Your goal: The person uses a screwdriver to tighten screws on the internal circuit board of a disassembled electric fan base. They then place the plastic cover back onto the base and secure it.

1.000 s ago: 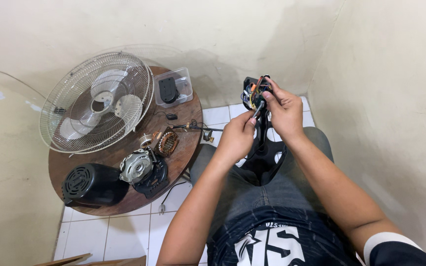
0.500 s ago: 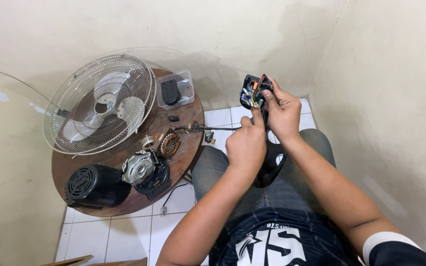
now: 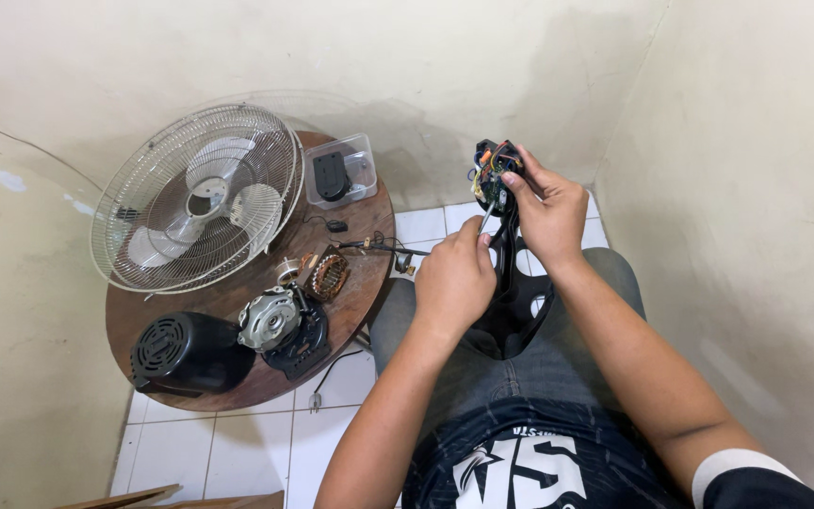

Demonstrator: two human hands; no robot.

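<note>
Cream plaster walls close in a tight corner with a white tiled floor (image 3: 237, 452), and a small round wooden desk (image 3: 369, 245) stands against them beside the seated person's knees. Over the person's lap is a black fan housing (image 3: 517, 302), its long axis running up and away from the body, with the switch end (image 3: 492, 170) raised toward the wall and the wider end resting down between the thighs. That upper end is open, showing a cluster of orange, blue and yellow wires on a small dark block. The right hand (image 3: 548, 217) is wrapped around the upper end, thumb and fingertips pinching the wired block. The left hand (image 3: 454, 278), just below and touching the housing, is curled closed on a thin metal tool (image 3: 485, 219) whose tip points up into the wires. On the desk lie a wire fan guard (image 3: 195, 198) with pale blades tilted on its edge, a clear plastic box (image 3: 341, 170) holding a dark part, a copper-wound stator (image 3: 328, 275), a grey motor (image 3: 270, 319) and a black motor cover (image 3: 181, 353).
</note>
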